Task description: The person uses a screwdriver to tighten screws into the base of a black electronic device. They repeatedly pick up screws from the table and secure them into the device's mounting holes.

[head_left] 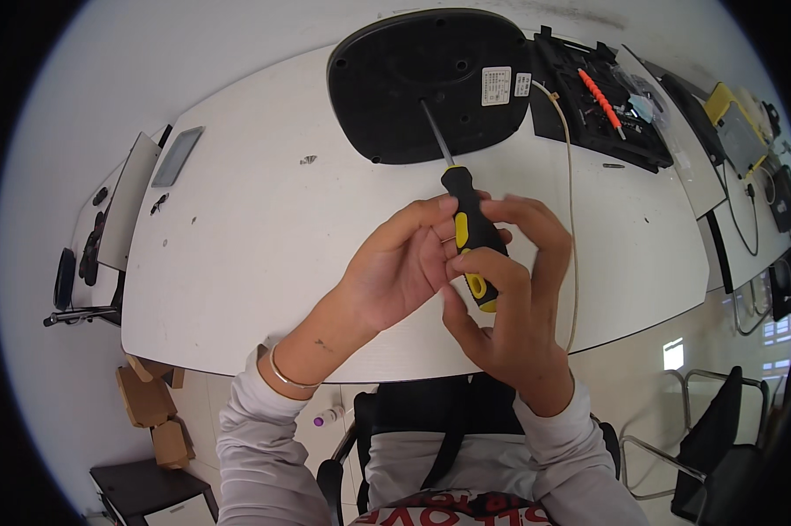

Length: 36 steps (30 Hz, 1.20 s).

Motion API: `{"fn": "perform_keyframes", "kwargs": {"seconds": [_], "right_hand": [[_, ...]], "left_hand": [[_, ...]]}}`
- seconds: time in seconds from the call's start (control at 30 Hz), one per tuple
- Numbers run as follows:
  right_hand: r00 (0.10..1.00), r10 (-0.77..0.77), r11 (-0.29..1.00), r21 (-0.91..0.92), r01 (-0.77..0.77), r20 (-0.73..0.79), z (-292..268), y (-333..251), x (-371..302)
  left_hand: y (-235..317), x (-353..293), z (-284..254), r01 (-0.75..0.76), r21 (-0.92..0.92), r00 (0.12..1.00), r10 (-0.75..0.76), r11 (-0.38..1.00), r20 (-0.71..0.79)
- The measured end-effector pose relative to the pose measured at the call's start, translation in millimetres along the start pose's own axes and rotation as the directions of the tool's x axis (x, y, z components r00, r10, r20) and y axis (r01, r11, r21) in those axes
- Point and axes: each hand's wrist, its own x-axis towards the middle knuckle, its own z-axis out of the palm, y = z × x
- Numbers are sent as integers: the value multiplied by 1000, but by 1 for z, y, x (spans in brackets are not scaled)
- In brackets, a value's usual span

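Note:
A screwdriver [477,230] with a black and yellow handle points away from me, and its metal shaft runs over a black rounded plastic base [395,114]. The shaft's tip is at a spot near the middle of that base; whether it sits in a hole I cannot tell. My left hand [406,259] is closed round the upper handle from the left, thumb near the collar. On the handle's right and lower side, my right hand [518,302] has its fingers bent about it, with index and thumb against the grip. Two white labels [497,86] are stuck on the base.
A black tool case [588,96] with an orange flexible shaft [600,102] lies at the far right. A pale cable [570,202] runs from the base down the white table [264,254]. A grey flat panel [178,156] lies far left. Chairs stand beyond the table's right edge.

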Motion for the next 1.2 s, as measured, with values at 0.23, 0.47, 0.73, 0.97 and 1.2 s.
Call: {"fn": "perform_keyframes", "kwargs": {"seconds": [0.23, 0.47, 0.73, 0.97, 1.2], "right_hand": [[997, -78, 997, 25, 78, -21, -5, 6, 1], [998, -36, 999, -27, 37, 45, -3, 3, 0], [991, -111, 988, 112, 102, 76, 1, 10, -2], [978, 146, 979, 165, -122, -148, 1, 6, -10], [998, -59, 998, -3, 59, 10, -2, 6, -2]], "left_hand": [[-4, 1, 3, 25, 73, 997, -20, 997, -70], [-5, 1, 0, 5, 74, 996, 1, 997, -86], [-5, 0, 5, -48, 153, 996, 58, 987, -65], [-4, 6, 3, -53, 33, 998, 52, 998, 30], [-9, 0, -2, -19, 64, 1000, 19, 998, 7]]}}
